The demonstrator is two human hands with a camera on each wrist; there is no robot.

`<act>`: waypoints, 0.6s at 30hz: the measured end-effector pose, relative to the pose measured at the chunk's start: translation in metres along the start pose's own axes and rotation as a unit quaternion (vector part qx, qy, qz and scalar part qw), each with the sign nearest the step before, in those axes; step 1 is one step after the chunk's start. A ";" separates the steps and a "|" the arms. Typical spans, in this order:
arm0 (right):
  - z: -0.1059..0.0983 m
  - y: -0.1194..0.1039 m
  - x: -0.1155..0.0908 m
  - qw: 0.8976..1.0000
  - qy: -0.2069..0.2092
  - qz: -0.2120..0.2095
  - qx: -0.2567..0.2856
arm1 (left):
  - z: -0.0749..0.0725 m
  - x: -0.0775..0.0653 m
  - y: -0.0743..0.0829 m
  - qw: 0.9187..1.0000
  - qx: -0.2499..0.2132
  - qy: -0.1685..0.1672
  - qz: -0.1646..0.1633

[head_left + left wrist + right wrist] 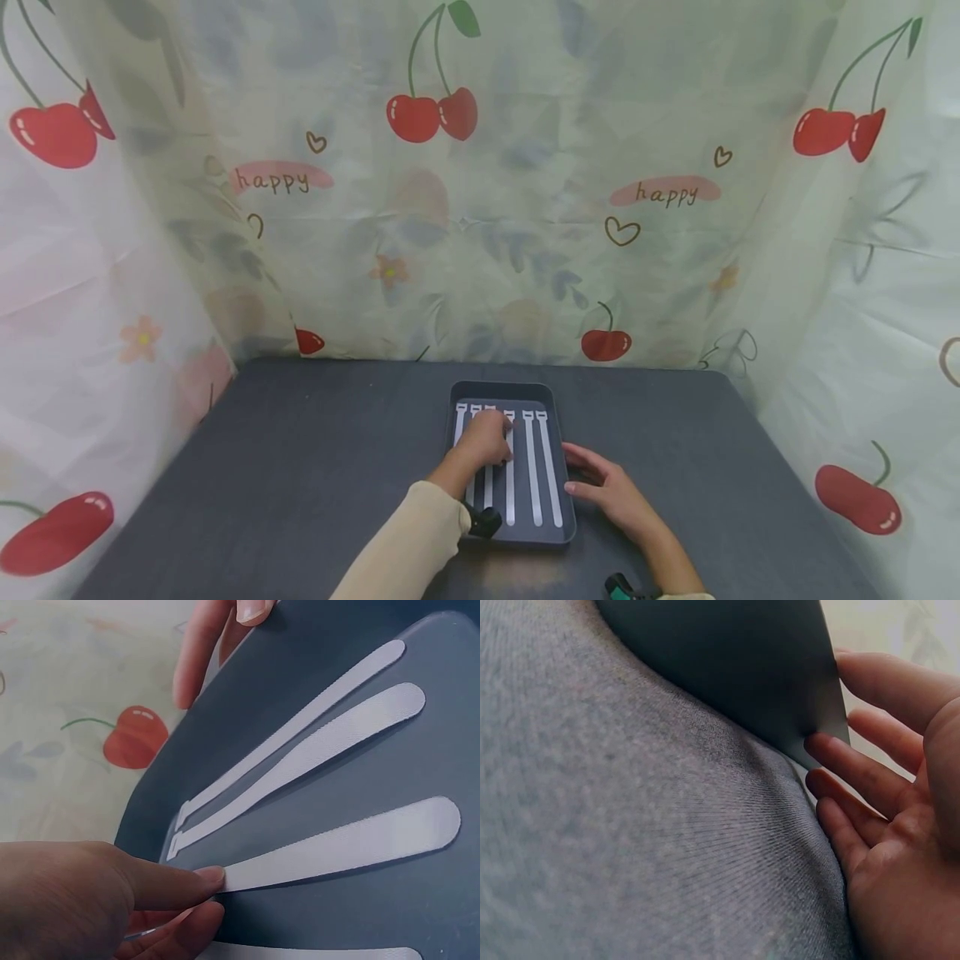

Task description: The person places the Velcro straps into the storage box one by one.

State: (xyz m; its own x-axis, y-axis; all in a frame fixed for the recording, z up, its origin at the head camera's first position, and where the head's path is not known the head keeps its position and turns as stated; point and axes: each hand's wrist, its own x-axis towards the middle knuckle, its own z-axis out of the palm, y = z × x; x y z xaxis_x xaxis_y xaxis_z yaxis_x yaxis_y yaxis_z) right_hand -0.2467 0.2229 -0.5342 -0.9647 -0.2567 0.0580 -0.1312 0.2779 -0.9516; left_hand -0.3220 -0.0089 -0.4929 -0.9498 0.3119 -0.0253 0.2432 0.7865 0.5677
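A dark grey tray (501,390) on the table holds several white hook-and-loop cable ties (533,467), laid side by side with their slotted heads at the far end. My left hand (482,437) reaches over the tray's middle. In the left wrist view its thumb and forefinger pinch one white cable tie (352,844) near its narrow part; the head of that tie is hidden behind the fingers. My right hand (611,493) is at the tray's right side, its fingers spread loosely and fingertips against the outer wall (780,682), holding nothing.
The tray stands on a dark grey cloth-covered table (337,450). A pale curtain (510,192) with cherries and lettering hangs behind the table and along both sides. Dark wrist straps (483,521) sit at both wrists.
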 end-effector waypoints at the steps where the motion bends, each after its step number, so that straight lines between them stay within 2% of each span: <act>1: 0.000 0.000 0.000 1.000 0.001 0.000 0.000 | 0.000 0.000 0.000 1.000 -0.005 -0.001 0.000; 8: 0.000 -0.002 -0.001 1.000 0.000 0.002 0.002 | -0.004 -0.006 -0.002 1.000 -0.024 0.008 0.016; 13: -0.001 -0.003 0.000 1.000 0.003 0.004 0.004 | -0.011 -0.012 -0.003 0.999 -0.036 0.009 0.021; 18: 0.000 -0.001 -0.001 1.000 0.006 0.011 -0.001 | -0.019 -0.017 -0.006 0.999 -0.034 0.014 0.039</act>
State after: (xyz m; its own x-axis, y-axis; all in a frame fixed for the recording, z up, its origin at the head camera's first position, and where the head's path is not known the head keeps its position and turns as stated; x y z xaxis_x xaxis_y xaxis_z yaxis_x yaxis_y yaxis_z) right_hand -0.2457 0.2228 -0.5331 -0.9702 -0.2390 0.0403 -0.1100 0.2862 -0.9518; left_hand -0.3109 -0.0292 -0.4800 -0.9336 0.3555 0.0436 0.3039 0.7219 0.6217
